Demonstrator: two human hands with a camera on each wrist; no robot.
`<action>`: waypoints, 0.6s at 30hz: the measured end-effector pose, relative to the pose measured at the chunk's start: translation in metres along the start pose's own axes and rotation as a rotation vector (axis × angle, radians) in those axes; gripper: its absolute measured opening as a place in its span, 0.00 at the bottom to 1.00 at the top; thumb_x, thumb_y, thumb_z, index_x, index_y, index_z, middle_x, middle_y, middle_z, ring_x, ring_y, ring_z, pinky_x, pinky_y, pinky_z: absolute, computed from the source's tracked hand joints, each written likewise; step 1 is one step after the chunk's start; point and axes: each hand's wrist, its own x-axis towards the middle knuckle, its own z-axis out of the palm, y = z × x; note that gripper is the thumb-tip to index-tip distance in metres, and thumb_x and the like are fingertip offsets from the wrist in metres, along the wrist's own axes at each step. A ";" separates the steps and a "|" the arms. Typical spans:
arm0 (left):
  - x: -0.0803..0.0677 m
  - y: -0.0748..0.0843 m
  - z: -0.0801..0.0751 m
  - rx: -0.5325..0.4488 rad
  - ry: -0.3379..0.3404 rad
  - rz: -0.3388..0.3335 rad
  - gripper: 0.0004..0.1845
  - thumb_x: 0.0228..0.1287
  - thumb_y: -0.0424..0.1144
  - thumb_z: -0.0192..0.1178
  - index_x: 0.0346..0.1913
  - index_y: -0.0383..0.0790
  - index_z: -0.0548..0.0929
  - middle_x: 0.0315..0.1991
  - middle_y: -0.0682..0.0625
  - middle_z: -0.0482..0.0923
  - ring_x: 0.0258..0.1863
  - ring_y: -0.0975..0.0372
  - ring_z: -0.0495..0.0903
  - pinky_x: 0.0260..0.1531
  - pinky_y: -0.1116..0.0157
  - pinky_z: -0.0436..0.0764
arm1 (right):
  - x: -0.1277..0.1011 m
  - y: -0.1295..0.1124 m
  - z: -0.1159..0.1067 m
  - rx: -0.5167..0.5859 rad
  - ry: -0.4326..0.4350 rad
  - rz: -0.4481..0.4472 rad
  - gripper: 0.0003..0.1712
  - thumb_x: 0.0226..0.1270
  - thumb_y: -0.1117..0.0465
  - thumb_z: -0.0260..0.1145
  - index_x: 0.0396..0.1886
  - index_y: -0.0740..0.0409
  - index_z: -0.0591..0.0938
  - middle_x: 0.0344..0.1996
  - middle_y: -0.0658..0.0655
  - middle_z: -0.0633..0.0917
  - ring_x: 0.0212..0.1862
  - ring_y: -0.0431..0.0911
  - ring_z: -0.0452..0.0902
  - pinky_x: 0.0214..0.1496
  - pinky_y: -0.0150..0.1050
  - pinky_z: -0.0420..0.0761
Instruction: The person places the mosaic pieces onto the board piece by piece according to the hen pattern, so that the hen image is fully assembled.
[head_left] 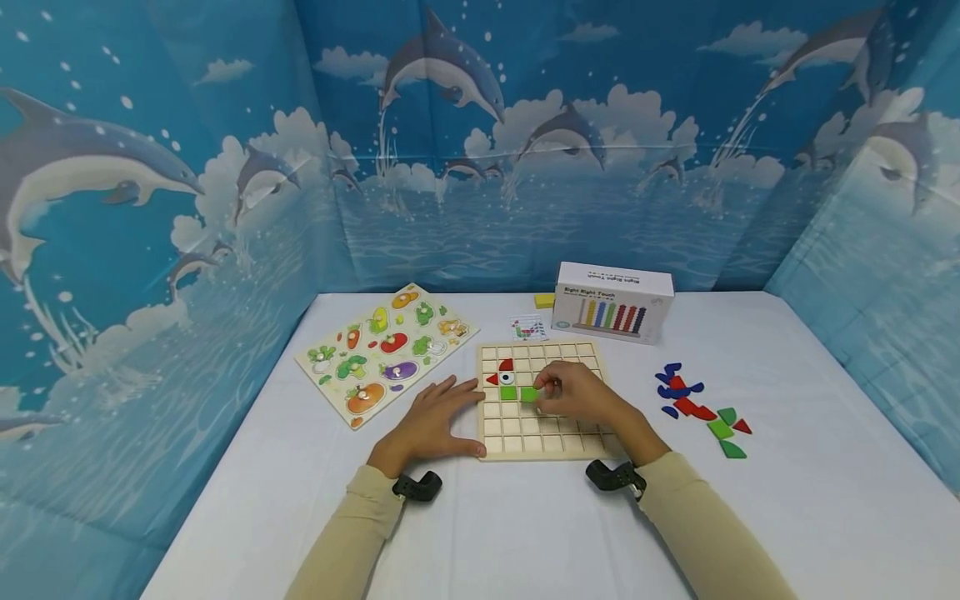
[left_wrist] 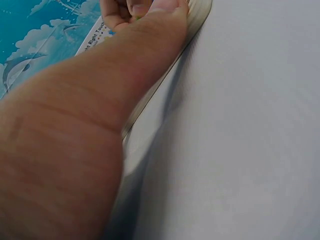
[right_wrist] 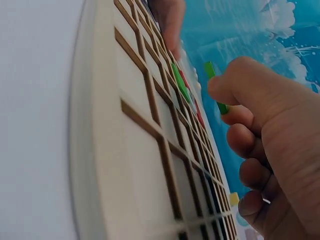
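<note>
Right fingers (right_wrist: 239, 116) — pinching green square (head_left: 529, 394); left hand (head_left: 435, 421) touching grid board (head_left: 522, 427).

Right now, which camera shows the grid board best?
The head view: the grid board shows nearly whole, the right hand covering part. The right wrist view has part close up, steeply slanted; the left wrist, only an edge strip.

Near the table's (head_left: 517, 533) far edge are one box (head_left: 611, 304), one yellow block (head_left: 542, 301) and one card (head_left: 528, 327); towards the left edge, one vegetable board (head_left: 345, 354). One grid board (head_left: 555, 447) bears one eye tile (head_left: 507, 378), two red pieces (head_left: 506, 365) and one green square (head_left: 508, 392); the right hand (head_left: 573, 392) pinches one more. Towards the right edge lie three loose green pieces (head_left: 720, 428), plus red and blue scraps (head_left: 670, 412) too bunched to count.
</note>
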 end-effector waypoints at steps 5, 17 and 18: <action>0.000 0.000 0.002 0.011 0.007 0.007 0.52 0.51 0.78 0.62 0.76 0.56 0.67 0.80 0.58 0.53 0.79 0.51 0.46 0.73 0.44 0.48 | 0.006 -0.005 0.013 -0.038 -0.036 -0.006 0.11 0.59 0.58 0.78 0.38 0.54 0.84 0.28 0.46 0.79 0.32 0.42 0.74 0.35 0.37 0.77; -0.001 0.001 0.001 0.014 0.005 0.001 0.52 0.51 0.77 0.63 0.76 0.56 0.67 0.80 0.59 0.53 0.79 0.52 0.45 0.73 0.46 0.47 | 0.006 -0.010 0.024 -0.099 -0.064 -0.020 0.09 0.61 0.58 0.77 0.38 0.52 0.86 0.26 0.43 0.78 0.31 0.39 0.72 0.35 0.37 0.75; -0.001 0.001 0.001 0.013 0.005 -0.001 0.52 0.51 0.77 0.63 0.76 0.56 0.67 0.80 0.58 0.53 0.79 0.52 0.45 0.73 0.46 0.47 | 0.007 -0.011 0.024 -0.097 -0.068 -0.017 0.09 0.61 0.58 0.77 0.38 0.53 0.86 0.26 0.43 0.78 0.31 0.40 0.72 0.35 0.37 0.75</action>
